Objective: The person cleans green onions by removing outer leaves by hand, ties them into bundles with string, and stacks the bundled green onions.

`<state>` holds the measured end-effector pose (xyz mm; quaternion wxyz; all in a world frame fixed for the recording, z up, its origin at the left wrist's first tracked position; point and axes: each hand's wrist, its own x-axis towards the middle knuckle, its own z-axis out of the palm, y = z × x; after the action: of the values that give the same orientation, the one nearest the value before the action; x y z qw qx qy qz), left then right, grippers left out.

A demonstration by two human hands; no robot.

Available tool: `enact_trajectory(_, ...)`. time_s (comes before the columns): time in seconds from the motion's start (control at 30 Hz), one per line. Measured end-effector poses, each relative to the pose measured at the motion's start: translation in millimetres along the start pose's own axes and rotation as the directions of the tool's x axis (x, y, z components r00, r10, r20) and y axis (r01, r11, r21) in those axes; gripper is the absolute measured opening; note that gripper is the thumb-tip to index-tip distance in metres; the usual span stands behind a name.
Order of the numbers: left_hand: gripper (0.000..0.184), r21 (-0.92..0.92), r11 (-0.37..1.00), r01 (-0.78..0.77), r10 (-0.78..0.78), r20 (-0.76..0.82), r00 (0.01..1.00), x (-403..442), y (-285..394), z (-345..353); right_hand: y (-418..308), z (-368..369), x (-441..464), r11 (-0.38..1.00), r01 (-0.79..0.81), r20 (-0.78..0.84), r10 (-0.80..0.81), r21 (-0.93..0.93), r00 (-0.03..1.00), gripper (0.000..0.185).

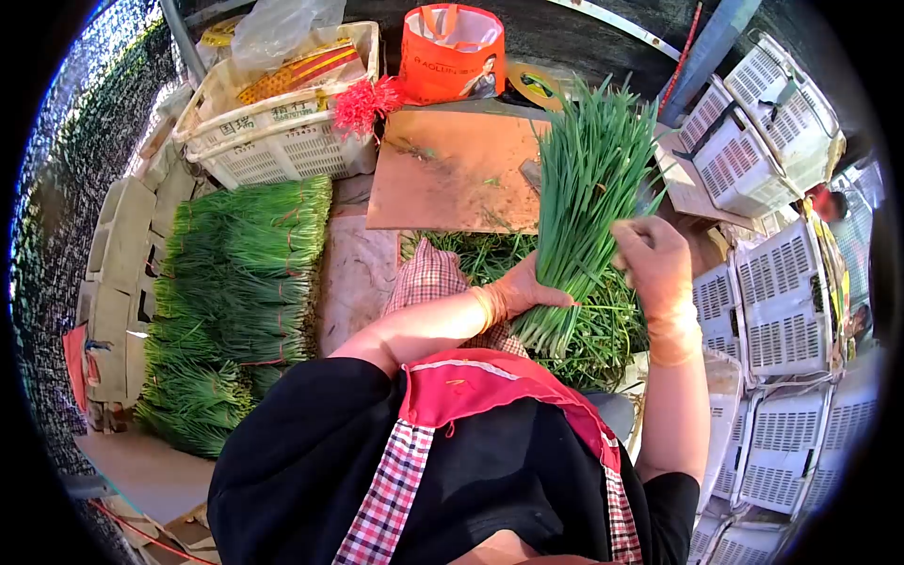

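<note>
My left hand point(530, 289), in a thin orange glove, is wrapped round the lower part of a big bunch of Chinese chives point(589, 188). The bunch leans upright, pale stem ends down and green leaves fanning upward. A bit of red shows at the stems by my left thumb. Just right of the bunch, my right hand point(656, 259), also gloved, is raised with its fingers curled closed. Whatever those fingers hold, if anything, is hidden. Loose chives point(607, 330) lie in a heap beneath both hands, next to a checked cloth point(426, 273).
Tied chive bundles point(240, 273) are stacked at left. Behind stand a white crate point(292, 151) with packaging, an orange bag point(452, 61) and a tape roll point(535, 87). A brown board point(452, 179) lies ahead. White crates point(782, 273) pile up at right, a person point(829, 203) beyond them.
</note>
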<state>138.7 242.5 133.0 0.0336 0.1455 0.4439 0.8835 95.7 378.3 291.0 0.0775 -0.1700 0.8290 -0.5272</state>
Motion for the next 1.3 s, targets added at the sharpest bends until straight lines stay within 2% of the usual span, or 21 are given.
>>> enact_trajectory(0.07,0.073,-0.005,1.0,-0.007,0.007,-0.089,0.996,-2,2,2,-5,11,15,0.978,0.029,-0.014,-0.033,-0.206,0.999,0.03)
enact_trajectory(0.23,0.077,0.08,0.997,-0.019,0.031,-0.153,0.988,-5,-12,-13,6,20,48,0.897,0.115,0.024,-0.116,-0.426,0.993,0.03)
enact_trajectory(0.5,0.084,0.111,0.993,-0.047,0.07,-0.213,0.975,-8,-22,-16,25,19,65,0.952,0.108,0.025,-0.105,-0.288,0.994,0.019)
enact_trajectory(0.57,0.087,0.208,0.978,-0.008,0.063,-0.262,0.963,-8,-29,-21,20,18,64,0.96,0.115,0.038,-0.109,-0.255,0.993,0.017)
enact_trajectory(0.63,0.088,0.209,0.978,-0.015,0.069,-0.251,0.966,-7,-32,-24,11,15,57,0.995,-0.03,0.088,0.039,-0.098,0.995,0.013)
enact_trajectory(0.67,0.089,0.21,0.978,-0.02,0.072,-0.243,0.967,-7,-32,-24,14,16,57,0.994,-0.032,0.091,0.041,-0.101,0.995,0.013)
enact_trajectory(0.73,0.086,0.189,0.982,-0.001,0.05,-0.254,0.966,-7,-28,-20,23,18,59,0.999,0.035,-0.05,-0.034,0.022,0.998,0.014)
enact_trajectory(0.77,0.083,0.173,0.985,0.014,0.032,-0.261,0.965,-6,-26,-18,24,18,59,0.989,0.147,-0.135,-0.142,0.026,0.981,0.013)
enact_trajectory(0.8,0.083,0.169,0.986,0.013,0.033,-0.265,0.964,-5,-29,-21,21,13,60,0.955,0.185,-0.156,-0.151,0.232,0.976,0.008)
enact_trajectory(0.83,0.083,0.126,0.992,0.009,0.024,-0.258,0.966,-4,-36,-26,2,3,54,0.959,0.221,-0.217,-0.181,0.176,0.959,0.006)
enact_trajectory(0.87,0.083,0.083,0.997,0.005,0.016,-0.252,0.968,-4,-41,-30,-5,-16,58,0.948,0.318,-0.281,-0.308,-0.011,0.909,0.009)
enact_trajectory(0.93,0.083,0.063,0.998,-0.025,0.039,-0.244,0.969,-6,-43,-35,-27,-65,61,0.903,0.391,-0.502,-0.425,-0.177,0.754,0.019)
enact_trajectory(0.97,0.083,0.048,0.997,-0.053,0.063,-0.23,0.971,-7,-44,-37,-38,-90,62,0.881,0.39,-0.596,-0.469,-0.267,0.651,0.024)
enact_trajectory(1.0,0.083,0.044,0.997,-0.055,0.064,-0.236,0.97,-8,-44,-38,-36,-119,69,0.87,0.333,-0.624,-0.492,-0.363,0.607,0.025)
enact_trajectory(1.07,0.084,0.141,0.979,-0.147,0.182,-0.276,0.944,-8,-43,-38,-25,-139,65,0.786,0.118,-0.502,-0.494,-0.607,0.71,0.027)
enact_trajectory(1.13,0.085,0.147,0.98,-0.137,0.177,-0.316,0.932,-8,-48,-41,35,-130,77,0.474,0.069,-0.142,-0.396,-0.878,0.907,0.029)
enact_trajectory(1.2,0.086,0.154,0.98,-0.123,0.17,-0.35,0.921,-6,-50,-45,17,-61,40,0.715,0.119,0.023,-0.142,-0.689,0.99,0.027)
enact_trajectory(1.27,0.09,0.325,0.932,-0.16,0.271,-0.33,0.904,-6,-47,-46,1,-12,21,0.964,0.041,0.076,-0.022,-0.264,0.997,0.025)
enact_trajectory(1.3,0.092,0.386,0.905,-0.181,0.314,-0.317,0.895,-7,-43,-44,-7,5,17,0.992,-0.007,0.093,0.019,-0.128,0.995,0.024)
